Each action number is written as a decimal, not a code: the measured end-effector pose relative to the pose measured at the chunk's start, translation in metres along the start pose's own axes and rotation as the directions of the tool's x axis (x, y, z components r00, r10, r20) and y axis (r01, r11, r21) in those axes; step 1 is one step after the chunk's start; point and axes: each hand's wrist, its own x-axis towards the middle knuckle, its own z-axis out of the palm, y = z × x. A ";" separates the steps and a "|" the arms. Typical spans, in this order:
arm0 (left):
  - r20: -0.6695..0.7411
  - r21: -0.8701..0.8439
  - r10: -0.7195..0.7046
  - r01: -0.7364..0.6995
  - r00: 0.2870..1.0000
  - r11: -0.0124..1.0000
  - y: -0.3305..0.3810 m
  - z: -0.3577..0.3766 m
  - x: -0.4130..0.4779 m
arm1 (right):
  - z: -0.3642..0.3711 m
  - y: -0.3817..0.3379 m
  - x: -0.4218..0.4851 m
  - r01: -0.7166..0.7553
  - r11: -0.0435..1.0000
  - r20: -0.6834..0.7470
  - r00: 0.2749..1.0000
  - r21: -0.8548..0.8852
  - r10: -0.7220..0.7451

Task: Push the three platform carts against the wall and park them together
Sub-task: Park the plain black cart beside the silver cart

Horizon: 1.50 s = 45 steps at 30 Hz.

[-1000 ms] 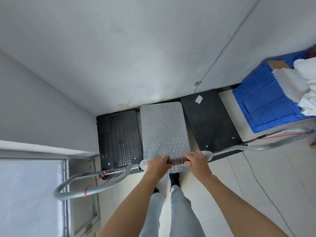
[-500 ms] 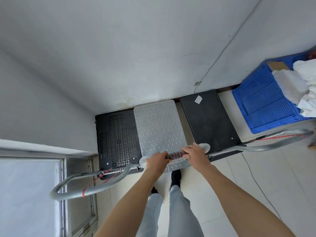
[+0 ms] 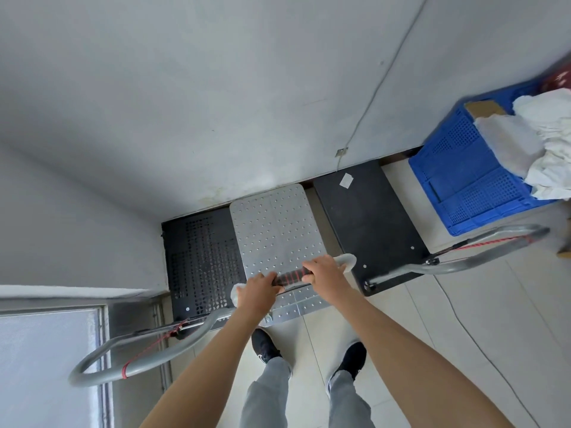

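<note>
Both hands clamped on silver cart handle.
Left hand (image 3: 258, 293) and right hand (image 3: 324, 273) grip the handle (image 3: 290, 277); silver cart (image 3: 275, 230) sits between two black carts (image 3: 200, 257) (image 3: 367, 223), fronts at the wall (image 3: 216, 103).

A blue perforated plastic crate (image 3: 469, 177) sits on the tiled floor (image 3: 482, 329) at right — crumpled white cloth (image 3: 543, 140) heaped inside, a thin cable (image 3: 375, 88) running down the wall.
</note>
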 end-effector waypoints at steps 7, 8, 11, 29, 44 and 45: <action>0.017 0.029 -0.059 0.059 0.998 0.998 0.084 -0.013 -0.024 | -0.045 0.062 -0.041 0.128 0.986 -0.004 0.992 0.106 -0.128; -0.003 0.015 -0.039 0.039 0.999 0.999 0.107 -0.016 -0.024 | -0.058 0.077 -0.050 0.120 0.987 -0.028 0.993 0.111 -0.117; -0.038 0.011 0.070 -0.070 0.997 0.997 0.183 -0.017 -0.023 | -0.098 0.130 -0.080 0.069 0.994 -0.121 0.991 0.087 -0.059; 0.139 0.045 0.385 -0.394 0.912 0.918 0.491 0.046 0.003 | -0.191 0.390 -0.186 -0.307 0.936 -0.227 0.912 0.171 0.341; 0.263 -0.140 0.110 -0.075 0.959 0.987 0.508 0.100 0.085 | -0.237 0.460 -0.081 -0.231 0.965 0.119 0.962 -0.121 0.245; 0.252 -0.151 0.095 -0.058 0.963 0.987 0.507 0.102 0.086 | -0.237 0.460 -0.077 -0.231 0.965 0.165 0.954 -0.124 0.250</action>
